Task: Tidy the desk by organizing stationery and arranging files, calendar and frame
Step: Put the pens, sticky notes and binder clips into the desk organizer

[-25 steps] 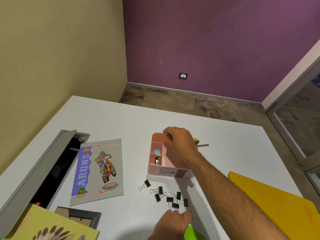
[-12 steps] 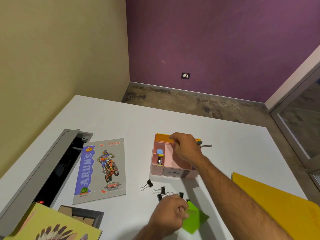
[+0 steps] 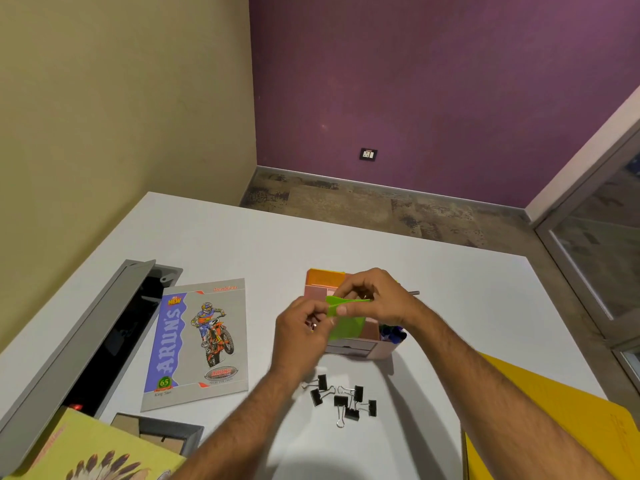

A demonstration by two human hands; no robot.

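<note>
Both hands hold a green sheet of sticky notes (image 3: 346, 315) just above the pink desk organizer (image 3: 360, 348). My left hand (image 3: 303, 332) pinches its left edge. My right hand (image 3: 375, 297) pinches its top edge from the right. The organizer has an orange pad (image 3: 323, 277) at its back and blue pens (image 3: 393, 332) at its right. Several black binder clips (image 3: 343, 400) lie loose on the white desk (image 3: 277, 244) in front of the organizer.
A grey notebook with a motorbike cover (image 3: 199, 342) lies left of the organizer. An open cable tray (image 3: 86, 344) runs along the left edge. A picture frame (image 3: 166, 434) and a yellow-green book (image 3: 79, 452) sit at the near left, a yellow file (image 3: 568, 420) at the near right.
My left hand lifted the green sticky notes from the desk up to the organizer. My right hand left the organizer's back compartment and took hold of the notes.
</note>
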